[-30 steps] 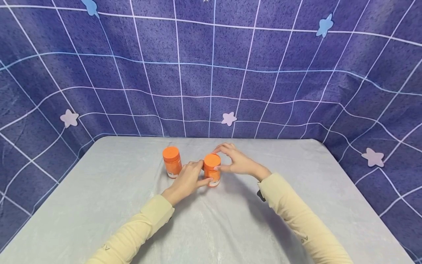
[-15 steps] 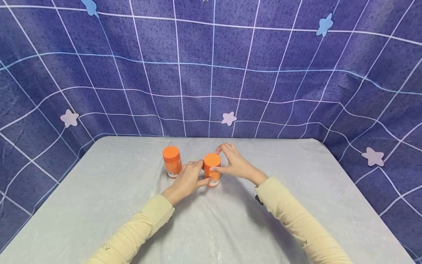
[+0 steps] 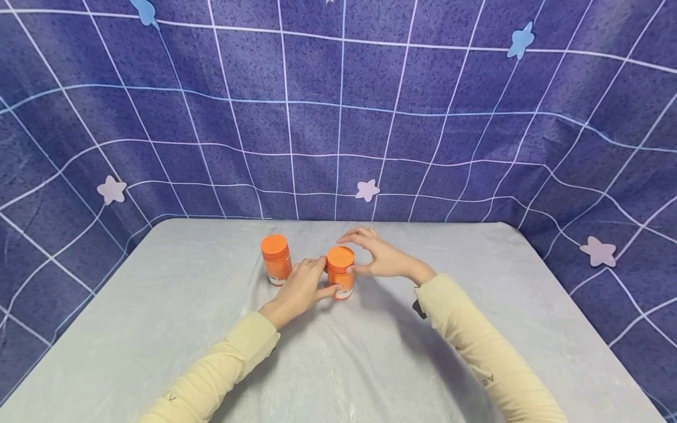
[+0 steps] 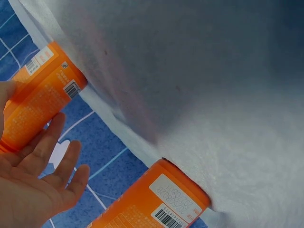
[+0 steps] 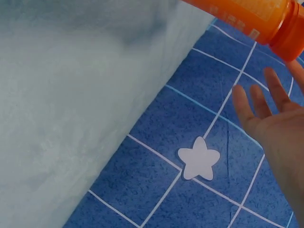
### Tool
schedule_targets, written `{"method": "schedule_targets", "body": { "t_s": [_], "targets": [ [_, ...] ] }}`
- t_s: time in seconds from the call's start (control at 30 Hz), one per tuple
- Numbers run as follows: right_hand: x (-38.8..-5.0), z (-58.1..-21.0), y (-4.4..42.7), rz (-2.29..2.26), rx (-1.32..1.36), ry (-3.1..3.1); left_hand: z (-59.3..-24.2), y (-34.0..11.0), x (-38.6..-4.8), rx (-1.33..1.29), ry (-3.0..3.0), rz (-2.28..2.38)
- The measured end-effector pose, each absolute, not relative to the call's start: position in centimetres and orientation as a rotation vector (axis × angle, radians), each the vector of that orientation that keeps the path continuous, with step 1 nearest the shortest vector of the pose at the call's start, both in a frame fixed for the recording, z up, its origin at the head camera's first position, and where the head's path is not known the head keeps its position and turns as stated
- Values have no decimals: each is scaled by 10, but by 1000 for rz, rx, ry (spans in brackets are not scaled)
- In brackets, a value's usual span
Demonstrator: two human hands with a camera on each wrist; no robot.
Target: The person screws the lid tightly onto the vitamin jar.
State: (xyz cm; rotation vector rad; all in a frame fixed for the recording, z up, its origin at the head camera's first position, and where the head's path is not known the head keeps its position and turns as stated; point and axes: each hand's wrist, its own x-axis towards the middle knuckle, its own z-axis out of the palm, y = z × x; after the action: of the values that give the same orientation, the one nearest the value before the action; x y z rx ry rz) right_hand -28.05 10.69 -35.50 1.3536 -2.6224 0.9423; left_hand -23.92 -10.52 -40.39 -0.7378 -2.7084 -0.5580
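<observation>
An orange jar point(image 3: 341, 279) with a matching screw lid point(image 3: 341, 257) stands upright near the middle of the table. My left hand point(image 3: 304, 288) grips its body low down, thumb across the front and fingers at the left side. From the right, my right hand point(image 3: 383, 258) curls round the lid, with the thumb at its near edge and the index finger at its far edge. In the right wrist view the other fingers point(image 5: 259, 102) are spread beside the jar. A second orange jar point(image 3: 276, 261), lid on, stands upright just left of my left hand, untouched.
A pale grey cloth point(image 3: 174, 294) covers the table, slightly wrinkled in front of the jars. Behind and at both sides hangs a blue-purple curtain point(image 3: 317, 129) with white grid lines and stars.
My right hand first turned clockwise at the lid, then back counterclockwise; its thumb has shifted right and its index finger left. My left hand and both jars have kept their places.
</observation>
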Motion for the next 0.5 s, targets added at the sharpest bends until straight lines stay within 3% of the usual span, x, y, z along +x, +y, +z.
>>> {"method": "schedule_targets", "body": {
  "t_s": [0.5],
  "targets": [
    [-283,-351,107,918,1384,-2673,-404,-105,-239,-739,-2707,-566]
  ]
}}
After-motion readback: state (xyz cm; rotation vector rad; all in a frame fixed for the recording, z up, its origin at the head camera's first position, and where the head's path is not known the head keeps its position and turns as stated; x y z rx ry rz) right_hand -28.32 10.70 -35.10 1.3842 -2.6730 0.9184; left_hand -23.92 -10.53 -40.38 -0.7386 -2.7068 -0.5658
